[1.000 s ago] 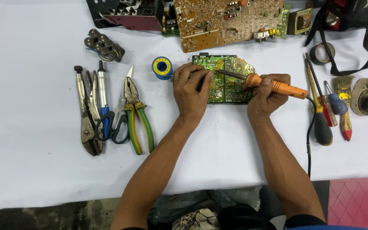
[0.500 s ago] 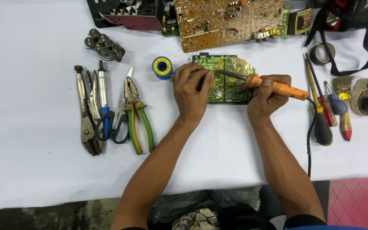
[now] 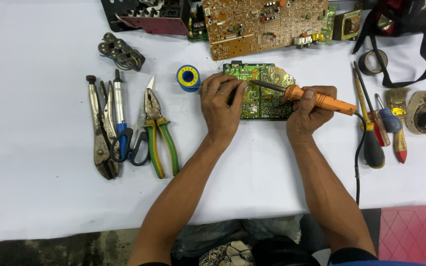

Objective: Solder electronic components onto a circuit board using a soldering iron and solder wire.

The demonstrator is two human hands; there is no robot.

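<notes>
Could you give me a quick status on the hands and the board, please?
Right hand grips soldering iron, tip on green circuit board. Left hand rests on board. Nothing blocking.

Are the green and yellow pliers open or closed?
Closed. The pliers lie flat on the white table, their metal tips meeting in one point and the two handles lying close together.

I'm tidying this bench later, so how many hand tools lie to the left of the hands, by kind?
Locking pliers: 1
Blue-handled driver: 1
Scissors: 1
Green-and-yellow pliers: 1
Total: 4
They lie left of the left hand; the right hand holds the orange soldering iron.
</notes>
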